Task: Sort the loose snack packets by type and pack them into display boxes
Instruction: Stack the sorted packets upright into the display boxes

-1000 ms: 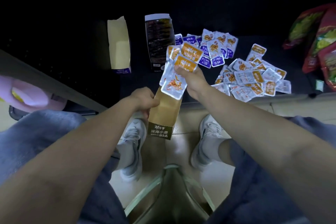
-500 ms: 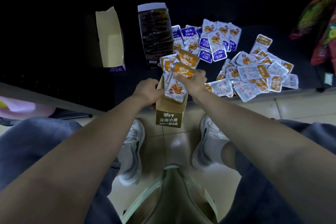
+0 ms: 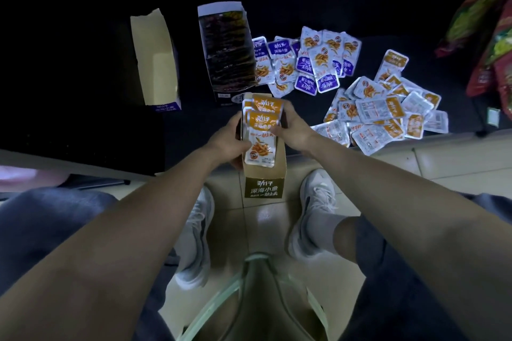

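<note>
Two hands meet at a brown display box (image 3: 263, 188), held up at the near edge of the dark table (image 3: 83, 108). Whether the box rests on that edge cannot be told. Its open top faces the camera and its printed front panel points toward the person.

The left hand (image 3: 225, 141) grips the box by its left wall, fingers curled round the outside and thumb lying against the front of the stack inside. The right hand (image 3: 295, 130) pinches a stack of orange packets (image 3: 263, 122) from the right side, fingers curled behind and thumb on the face. The stack stands partly inside the box, overlapped like tiles, its upper packets rising above the far rim.

On the table beyond, right of the hands, lies a heap of loose orange packets (image 3: 382, 116) — some face up, some showing the printed back. Further back is a separate heap of purple packets (image 3: 307, 63), just beside a filled box of dark packets (image 3: 227, 55), which lies flat with its open side up. Well apart to the left lies an empty box (image 3: 155, 58) with a pale interior and a purple end panel.

Large red and green bags (image 3: 493, 36) sit at the far right edge. Below the table are a tiled floor (image 3: 448, 163) and a pair of pale shoes (image 3: 314, 207), one either side of the held box.
</note>
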The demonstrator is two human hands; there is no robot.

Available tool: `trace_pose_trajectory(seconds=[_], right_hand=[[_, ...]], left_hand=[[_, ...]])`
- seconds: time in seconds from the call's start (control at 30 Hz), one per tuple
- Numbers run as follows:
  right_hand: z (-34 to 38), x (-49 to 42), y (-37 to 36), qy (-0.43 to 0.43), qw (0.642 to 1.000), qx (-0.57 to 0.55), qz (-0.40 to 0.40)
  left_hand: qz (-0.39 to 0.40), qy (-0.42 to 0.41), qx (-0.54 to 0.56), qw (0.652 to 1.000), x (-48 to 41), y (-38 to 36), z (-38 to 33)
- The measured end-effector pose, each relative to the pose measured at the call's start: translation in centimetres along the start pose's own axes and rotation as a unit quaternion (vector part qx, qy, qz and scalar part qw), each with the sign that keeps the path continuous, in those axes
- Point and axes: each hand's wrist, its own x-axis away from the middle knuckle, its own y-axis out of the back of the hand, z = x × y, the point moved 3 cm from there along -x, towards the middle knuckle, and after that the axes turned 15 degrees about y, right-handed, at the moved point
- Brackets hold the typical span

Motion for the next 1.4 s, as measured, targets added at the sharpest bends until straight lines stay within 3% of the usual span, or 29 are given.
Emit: trace_pose_trajectory(seconds=[0.17, 0.3, 0.47, 0.63, 0.77, 0.9, 1.03, 1.13, 1.27, 1.4], right_hand=[[-0.5, -0.9, 0.1, 0.025, 0.997, 0.059, -0.036], [-0.3, -1.8, 0.1, 0.055, 0.997, 0.028, -0.044], [0.6, -2.8, -1.7, 0.076, 0.997, -0.03, 0.004], [0.9, -3.6, -2.1, 0.06, 0.998, -0.021, 0.01], [1.0, -3.6, -1.2, 0.067, 0.994, 0.002, -0.086], [0.7, -3.5, -0.9, 0.042, 0.999, 0.02, -0.027], [1.8, -2.6, -0.1, 0.098, 0.993, 0.047, -0.055], [2.5, -2.4, -0.3, 0.163, 0.98, 0.107, -0.033], [2.4, -3.0, -1.7, 0.169, 0.95, 0.255, 0.057], [2.3, -3.8, -2.3, 0.214, 0.929, 0.301, 0.022]], left_hand=[[-0.041, -0.047, -0.01, 0.998, -1.3, 0.1, -0.3], [-0.087, -0.068, -0.013, 0.994, -1.6, 0.8, 0.4], [-0.159, -0.09, -0.03, 0.983, -1.6, 1.8, 1.6], [-0.158, -0.087, -0.038, 0.983, -2.3, 2.5, 1.2], [-0.23, -0.072, -0.049, 0.969, -1.9, 3.1, 0.8], [-0.285, -0.086, -0.067, 0.952, -1.4, 3.1, 0.8], [-0.341, -0.107, -0.078, 0.931, -0.4, 3.3, 0.4], [-0.304, -0.081, -0.089, 0.945, -0.6, 3.2, 0.1], [-0.25, -0.081, -0.092, 0.96, -1.3, 2.8, 0.3], [-0.232, -0.096, -0.077, 0.965, -1.8, 2.6, 0.8]])
